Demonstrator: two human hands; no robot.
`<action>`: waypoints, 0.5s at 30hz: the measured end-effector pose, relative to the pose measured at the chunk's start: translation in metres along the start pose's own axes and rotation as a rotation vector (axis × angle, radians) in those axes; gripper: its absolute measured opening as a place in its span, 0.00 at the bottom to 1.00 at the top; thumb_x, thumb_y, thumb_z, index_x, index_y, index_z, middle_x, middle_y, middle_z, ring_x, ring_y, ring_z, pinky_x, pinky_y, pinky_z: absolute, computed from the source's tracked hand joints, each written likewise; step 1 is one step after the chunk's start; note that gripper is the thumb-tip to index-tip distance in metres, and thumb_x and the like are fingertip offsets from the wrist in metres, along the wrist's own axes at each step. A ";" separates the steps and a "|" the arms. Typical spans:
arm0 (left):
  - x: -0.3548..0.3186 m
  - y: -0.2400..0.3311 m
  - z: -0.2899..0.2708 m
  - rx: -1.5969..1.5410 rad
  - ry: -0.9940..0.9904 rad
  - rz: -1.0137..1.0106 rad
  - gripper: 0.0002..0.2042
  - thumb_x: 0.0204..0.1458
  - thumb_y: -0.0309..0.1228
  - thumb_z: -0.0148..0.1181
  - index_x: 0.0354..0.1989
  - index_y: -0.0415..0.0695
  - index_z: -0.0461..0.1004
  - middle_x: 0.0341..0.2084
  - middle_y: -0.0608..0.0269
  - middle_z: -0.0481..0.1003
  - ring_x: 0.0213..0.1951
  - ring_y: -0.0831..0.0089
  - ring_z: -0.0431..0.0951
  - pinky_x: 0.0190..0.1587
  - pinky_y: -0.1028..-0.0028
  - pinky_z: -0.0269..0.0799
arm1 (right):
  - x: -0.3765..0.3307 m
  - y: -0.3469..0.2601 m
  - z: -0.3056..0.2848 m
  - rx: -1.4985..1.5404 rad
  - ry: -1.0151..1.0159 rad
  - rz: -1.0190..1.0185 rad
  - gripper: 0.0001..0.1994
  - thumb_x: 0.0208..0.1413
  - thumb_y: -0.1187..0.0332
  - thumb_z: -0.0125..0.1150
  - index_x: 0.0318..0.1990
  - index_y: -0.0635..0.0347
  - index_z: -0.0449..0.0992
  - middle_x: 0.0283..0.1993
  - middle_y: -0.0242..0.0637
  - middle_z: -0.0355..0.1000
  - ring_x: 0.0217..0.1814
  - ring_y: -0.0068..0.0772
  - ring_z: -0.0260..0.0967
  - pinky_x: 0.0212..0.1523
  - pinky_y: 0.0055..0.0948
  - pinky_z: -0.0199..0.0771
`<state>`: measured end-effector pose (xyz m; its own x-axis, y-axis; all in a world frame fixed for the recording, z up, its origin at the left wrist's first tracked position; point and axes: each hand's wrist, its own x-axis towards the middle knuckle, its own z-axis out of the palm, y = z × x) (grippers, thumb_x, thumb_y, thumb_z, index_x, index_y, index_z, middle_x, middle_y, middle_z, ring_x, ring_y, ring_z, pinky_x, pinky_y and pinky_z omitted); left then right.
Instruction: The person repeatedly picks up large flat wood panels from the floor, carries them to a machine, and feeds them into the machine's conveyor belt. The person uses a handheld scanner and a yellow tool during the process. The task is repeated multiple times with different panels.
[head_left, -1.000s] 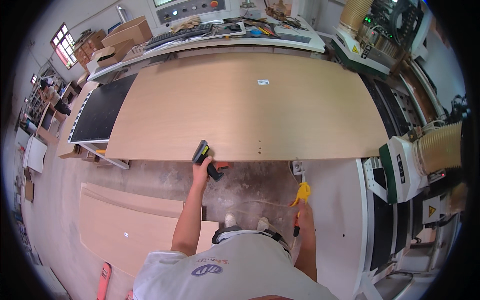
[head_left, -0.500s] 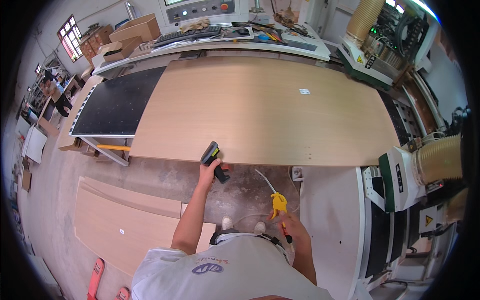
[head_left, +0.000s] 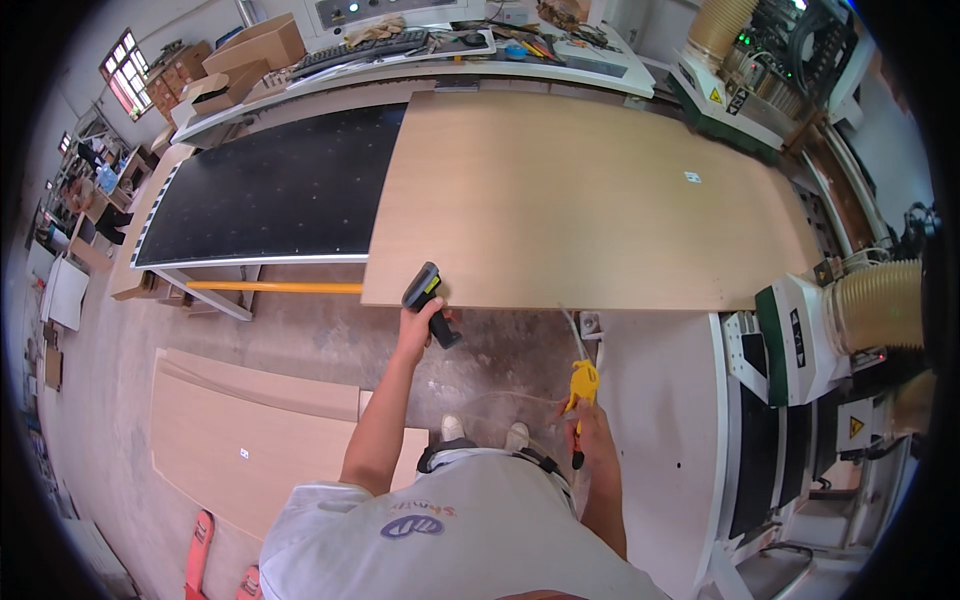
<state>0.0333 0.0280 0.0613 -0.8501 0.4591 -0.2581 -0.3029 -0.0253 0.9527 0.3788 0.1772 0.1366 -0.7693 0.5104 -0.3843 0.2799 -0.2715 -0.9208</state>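
Note:
My left hand [head_left: 417,326] is wrapped round the grip of a dark handheld barcode scanner [head_left: 422,286] with a yellow label. The scanner overlaps the near left corner of a big wood-coloured panel [head_left: 570,205]; whether it touches cannot be told. My right hand [head_left: 592,430] grips a yellow air blow gun [head_left: 583,382] with a long thin nozzle, whose tip points up at the panel's front edge. A small white label [head_left: 693,177] is stuck on the panel. The panel lies on a black machine bed [head_left: 270,190], with its right end at the machine.
Two machine heads with ribbed hoses [head_left: 880,315] stand on the right. Behind the bed, a white desk [head_left: 460,70] bears a keyboard, gloves and tools. More boards [head_left: 240,430] lie at lower left, near a red pallet jack [head_left: 200,545]. Another person [head_left: 95,208] stands far left.
The panel has shifted right, baring more of the black bed and the yellow bar. The blow gun has moved up and slightly right. The scanner has moved slightly up in view.

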 end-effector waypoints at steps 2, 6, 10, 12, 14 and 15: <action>0.001 -0.001 0.000 -0.001 -0.029 0.008 0.16 0.53 0.41 0.66 0.40 0.41 0.77 0.29 0.58 0.82 0.21 0.79 0.80 0.11 0.82 0.56 | 0.000 0.000 0.006 -0.009 0.101 0.014 0.21 0.72 0.51 0.38 0.41 0.57 0.73 0.13 0.24 0.59 0.11 0.16 0.54 0.14 0.22 0.53; -0.003 0.004 0.010 -0.001 -0.048 -0.028 0.16 0.53 0.41 0.66 0.39 0.40 0.78 0.27 0.59 0.82 0.21 0.79 0.79 0.11 0.81 0.55 | -0.003 0.011 -0.004 -0.194 -0.033 0.116 0.20 0.71 0.53 0.40 0.41 0.58 0.74 0.13 0.24 0.59 0.11 0.17 0.54 0.14 0.23 0.53; -0.002 -0.005 0.008 0.038 -0.008 -0.049 0.16 0.52 0.42 0.66 0.39 0.40 0.78 0.26 0.61 0.81 0.17 0.81 0.75 0.11 0.80 0.54 | -0.007 0.012 -0.003 -0.156 -0.210 0.112 0.20 0.71 0.53 0.40 0.40 0.59 0.74 0.12 0.25 0.60 0.11 0.18 0.56 0.15 0.24 0.54; -0.004 -0.017 -0.002 0.060 0.025 -0.064 0.17 0.52 0.42 0.66 0.38 0.40 0.78 0.26 0.61 0.81 0.16 0.81 0.72 0.11 0.80 0.53 | -0.006 0.011 -0.003 -0.096 -0.266 0.087 0.20 0.71 0.52 0.40 0.41 0.59 0.74 0.12 0.26 0.61 0.11 0.19 0.57 0.16 0.24 0.55; -0.010 -0.027 -0.014 0.061 0.051 -0.081 0.17 0.52 0.43 0.66 0.39 0.41 0.78 0.25 0.61 0.80 0.15 0.82 0.71 0.11 0.79 0.52 | -0.003 0.013 -0.004 -0.119 -0.275 0.083 0.21 0.71 0.53 0.41 0.40 0.59 0.75 0.12 0.26 0.62 0.12 0.19 0.57 0.17 0.24 0.56; -0.015 -0.025 -0.014 0.034 0.051 -0.086 0.16 0.52 0.43 0.65 0.38 0.42 0.77 0.25 0.61 0.80 0.14 0.82 0.70 0.11 0.80 0.52 | -0.003 0.018 -0.005 -0.128 -0.277 0.085 0.21 0.71 0.53 0.41 0.39 0.59 0.75 0.12 0.26 0.62 0.12 0.19 0.57 0.17 0.25 0.56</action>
<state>0.0475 0.0095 0.0389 -0.8426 0.4122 -0.3465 -0.3618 0.0432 0.9313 0.3887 0.1752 0.1210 -0.8621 0.2441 -0.4440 0.4066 -0.1896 -0.8937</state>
